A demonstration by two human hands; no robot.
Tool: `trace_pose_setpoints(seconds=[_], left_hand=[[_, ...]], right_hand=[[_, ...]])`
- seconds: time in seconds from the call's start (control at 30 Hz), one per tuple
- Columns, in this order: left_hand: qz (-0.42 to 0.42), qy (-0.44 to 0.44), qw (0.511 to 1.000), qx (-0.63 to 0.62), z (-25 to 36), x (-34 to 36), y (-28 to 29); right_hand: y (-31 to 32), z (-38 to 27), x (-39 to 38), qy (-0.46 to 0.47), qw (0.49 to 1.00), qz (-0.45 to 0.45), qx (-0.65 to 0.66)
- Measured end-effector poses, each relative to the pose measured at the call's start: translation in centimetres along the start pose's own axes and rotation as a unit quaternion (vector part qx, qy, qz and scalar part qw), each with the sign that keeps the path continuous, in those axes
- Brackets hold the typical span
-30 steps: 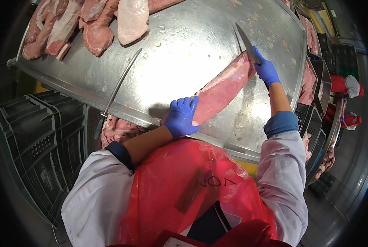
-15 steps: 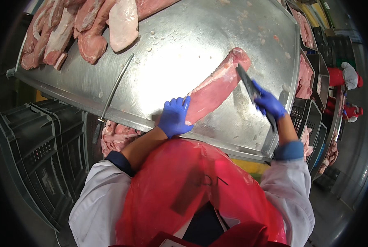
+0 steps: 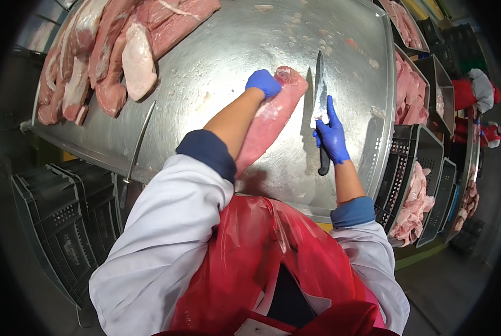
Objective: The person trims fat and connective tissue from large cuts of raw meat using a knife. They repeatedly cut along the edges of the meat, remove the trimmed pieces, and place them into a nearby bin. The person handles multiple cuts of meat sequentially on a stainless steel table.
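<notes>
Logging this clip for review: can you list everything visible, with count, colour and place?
Steel table: one, silver, centre.
Long meat cut: one, pink, table middle.
Knife: one, steel blade, black handle, right of the cut.
Piled meat cuts: several, pink and red, table's far left.
Sharpening steel: one, silver, table's left edge.
Crates: several, dark grey, lower left.
Crates with meat: several, dark, right.
Apron: one, red, bottom.
Left hand: blue glove, on the cut's far end.
Right hand: blue glove, gripping the knife.
</notes>
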State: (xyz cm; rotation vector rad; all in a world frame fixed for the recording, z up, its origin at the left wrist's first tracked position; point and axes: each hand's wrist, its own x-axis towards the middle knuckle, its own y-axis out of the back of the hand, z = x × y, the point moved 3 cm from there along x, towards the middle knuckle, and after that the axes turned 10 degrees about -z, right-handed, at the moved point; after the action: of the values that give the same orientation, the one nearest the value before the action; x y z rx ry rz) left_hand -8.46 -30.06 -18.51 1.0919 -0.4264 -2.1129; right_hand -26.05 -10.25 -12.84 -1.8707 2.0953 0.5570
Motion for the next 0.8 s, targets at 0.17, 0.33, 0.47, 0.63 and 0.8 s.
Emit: trace_pose_setpoints(seconds=[0.17,0.33,0.47,0.63,0.8], left_hand=[[-0.005,0.000,0.989,-0.148,-3.5,2.9,-1.5],[-0.004,-0.015,0.967,-0.253,-1.4,0.7,-1.8],[0.019,-0.016,0.974,-0.223,-1.9,-0.6,-0.7],[0.079,-0.111,0.991,0.000,0.2,-0.9,-0.9],[0.064,-0.101,0.985,-0.123,-2.3,0.3,0.4]], right_hand=[[-2.4,-0.5,5.3,0.020,0.988,-0.013,-0.154],[-2.8,-0.9,10.3,-0.024,0.955,-0.155,-0.252],[0.2,-2.1,4.2,-0.091,0.928,-0.299,-0.202],[-1.5,-1.8,7.5,-0.049,0.949,-0.273,-0.150],[-0.5,-2.2,3.7,-0.073,0.923,-0.316,-0.205]])
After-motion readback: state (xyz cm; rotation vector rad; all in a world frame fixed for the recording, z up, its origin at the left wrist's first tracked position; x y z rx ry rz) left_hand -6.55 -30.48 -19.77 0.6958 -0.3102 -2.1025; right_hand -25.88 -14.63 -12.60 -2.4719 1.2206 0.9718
